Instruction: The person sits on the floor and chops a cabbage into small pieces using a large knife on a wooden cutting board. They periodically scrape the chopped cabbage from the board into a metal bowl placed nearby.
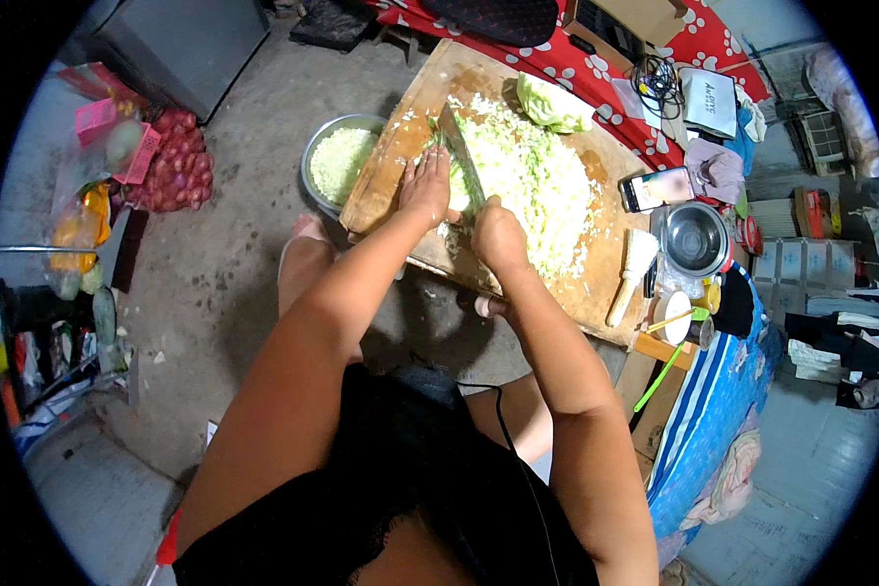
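My right hand point(499, 238) grips the handle of a cleaver point(463, 155), its broad blade pointing away from me across the wooden board point(428, 95). Pressed down just left of the blade is my left hand point(426, 189), fingers stretched forward on pieces of green cabbage; what lies under the palm is hidden. To the right of the blade spreads a wide heap of chopped cabbage point(538, 187). An uncut piece of cabbage point(553, 104) rests at the board's far side. Beyond the board's left edge, a metal bowl point(309, 176) holds finely chopped cabbage point(343, 161).
A whisk-like brush point(633, 271) lies on the board's right side. Past it are a smartphone point(658, 189), a steel bowl point(696, 238) and a white cup point(672, 316). Red net sacks of onions point(176, 165) stand on the concrete floor at left, near a grey cabinet point(179, 47).
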`<state>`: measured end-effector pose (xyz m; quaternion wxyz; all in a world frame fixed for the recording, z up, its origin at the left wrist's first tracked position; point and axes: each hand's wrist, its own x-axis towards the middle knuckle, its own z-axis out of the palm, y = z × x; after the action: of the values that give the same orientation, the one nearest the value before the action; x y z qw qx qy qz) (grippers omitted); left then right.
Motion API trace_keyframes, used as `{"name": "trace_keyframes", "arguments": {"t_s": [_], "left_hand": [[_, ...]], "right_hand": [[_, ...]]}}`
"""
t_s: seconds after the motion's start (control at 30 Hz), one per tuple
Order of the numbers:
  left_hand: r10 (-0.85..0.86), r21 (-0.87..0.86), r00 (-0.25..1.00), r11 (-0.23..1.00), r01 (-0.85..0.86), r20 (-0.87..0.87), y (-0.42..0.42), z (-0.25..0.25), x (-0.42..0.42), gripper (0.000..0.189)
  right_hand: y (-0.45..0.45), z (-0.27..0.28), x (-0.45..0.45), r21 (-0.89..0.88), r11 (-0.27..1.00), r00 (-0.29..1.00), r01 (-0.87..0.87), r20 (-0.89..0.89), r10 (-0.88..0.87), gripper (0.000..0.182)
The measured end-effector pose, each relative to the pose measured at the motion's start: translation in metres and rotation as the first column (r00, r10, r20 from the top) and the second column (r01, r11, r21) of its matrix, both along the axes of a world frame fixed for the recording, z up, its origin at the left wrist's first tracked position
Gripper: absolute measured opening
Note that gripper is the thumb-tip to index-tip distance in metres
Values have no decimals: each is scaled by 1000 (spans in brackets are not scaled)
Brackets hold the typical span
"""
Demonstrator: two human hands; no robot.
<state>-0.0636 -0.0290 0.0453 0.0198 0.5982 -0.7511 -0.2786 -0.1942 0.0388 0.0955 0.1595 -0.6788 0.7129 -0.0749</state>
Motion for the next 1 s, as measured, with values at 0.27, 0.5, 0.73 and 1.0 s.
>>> {"name": "trace_keyframes", "arguments": {"t_s": [0.27, 0.5, 0.73, 1.0], "left_hand": [[46, -59, 997, 997, -50, -64, 15, 15, 11, 120], [-11, 2, 1000, 1000, 11, -12, 12, 6, 4, 109], [-23, 48, 1000, 999, 23, -12, 11, 12, 6, 107], [-32, 4, 999, 999, 32, 14, 15, 0, 5, 106]], "right_hand": [[30, 45, -17, -37, 999, 1000, -25, 6, 25, 12], [54, 56, -22, -2, 998, 998, -62, -11, 62, 8], [12, 40, -18, -5, 991, 991, -137, -9, 137, 13], [0, -3, 4, -4, 999, 998, -47, -47, 46, 12]]}}
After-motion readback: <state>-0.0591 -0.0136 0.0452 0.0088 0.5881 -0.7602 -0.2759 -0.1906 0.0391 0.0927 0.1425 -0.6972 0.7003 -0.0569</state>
